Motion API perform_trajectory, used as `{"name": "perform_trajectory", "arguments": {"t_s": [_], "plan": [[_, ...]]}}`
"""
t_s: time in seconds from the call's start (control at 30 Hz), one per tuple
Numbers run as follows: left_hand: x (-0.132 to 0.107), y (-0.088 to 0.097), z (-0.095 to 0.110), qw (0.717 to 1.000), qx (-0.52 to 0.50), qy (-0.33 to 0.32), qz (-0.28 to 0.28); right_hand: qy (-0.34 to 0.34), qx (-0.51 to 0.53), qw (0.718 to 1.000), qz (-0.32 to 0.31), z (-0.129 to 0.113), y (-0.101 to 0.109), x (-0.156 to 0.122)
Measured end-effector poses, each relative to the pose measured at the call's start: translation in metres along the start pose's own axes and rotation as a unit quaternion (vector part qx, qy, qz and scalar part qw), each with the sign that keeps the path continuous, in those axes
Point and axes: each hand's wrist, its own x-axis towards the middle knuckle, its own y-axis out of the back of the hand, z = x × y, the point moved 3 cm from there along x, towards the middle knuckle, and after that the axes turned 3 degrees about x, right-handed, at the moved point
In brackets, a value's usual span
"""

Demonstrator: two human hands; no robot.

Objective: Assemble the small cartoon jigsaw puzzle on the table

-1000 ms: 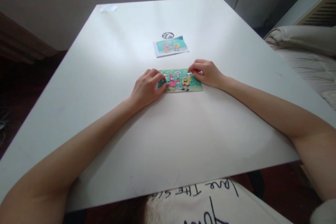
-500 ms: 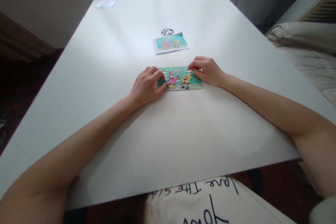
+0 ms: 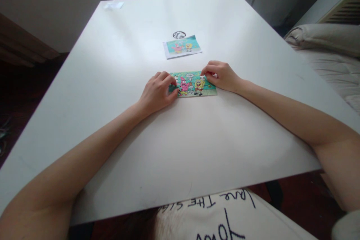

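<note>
A small jigsaw puzzle (image 3: 190, 84) with cartoon figures on a turquoise ground lies flat on the white table. My left hand (image 3: 159, 90) is closed around its left end, thumb at the near edge and fingers curled over the far side. A jagged white gap shows beside those fingertips. At the upper right part of the puzzle, my right hand (image 3: 222, 75) is closed, with its fingertips and thumb on the puzzle's right end. Another small white gap shows by the right fingertips; whether a loose piece is pinched there is hidden.
Beyond the puzzle lies a printed picture sheet (image 3: 182, 47) with the same figures. Behind it is a round hole (image 3: 179, 35) in the table (image 3: 197, 138). A whitish scrap (image 3: 114, 5) rests at the far left corner. A cushioned seat (image 3: 329, 45) stands at the right.
</note>
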Motion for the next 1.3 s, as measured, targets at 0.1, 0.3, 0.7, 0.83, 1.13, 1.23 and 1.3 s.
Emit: {"name": "perform_trajectory", "arguments": {"t_s": [0.1,0.3,0.7,0.83,1.13,1.23,1.3], "plan": [[0.0003,-0.0003,-0.0004,1.0,0.0,-0.001,-0.001,-0.002,0.0,1.0,-0.001,-0.0006,0.0003,0.0004],[0.0005,0.0003,-0.0004,1.0,0.003,-0.001,-0.008,-0.01,-0.002,1.0,-0.004,-0.0001,-0.0001,0.0009],[0.0004,0.0008,0.0005,1.0,0.007,-0.002,-0.008,-0.006,0.004,1.0,-0.005,-0.0018,0.0003,0.0008],[0.0004,0.0016,0.0018,1.0,0.01,-0.003,-0.007,-0.002,0.0,1.0,-0.003,0.0,-0.0006,0.0004],[-0.0001,-0.0014,0.0004,1.0,0.011,0.012,0.001,-0.018,0.002,1.0,-0.014,-0.0001,-0.0004,0.001],[-0.0002,-0.0019,-0.0006,1.0,0.0,0.018,0.005,-0.02,0.003,1.0,-0.013,-0.0006,0.0002,0.0013],[0.0,-0.0019,-0.0004,1.0,-0.003,0.02,0.004,-0.019,0.004,1.0,-0.011,-0.0005,0.0003,0.0014]]}}
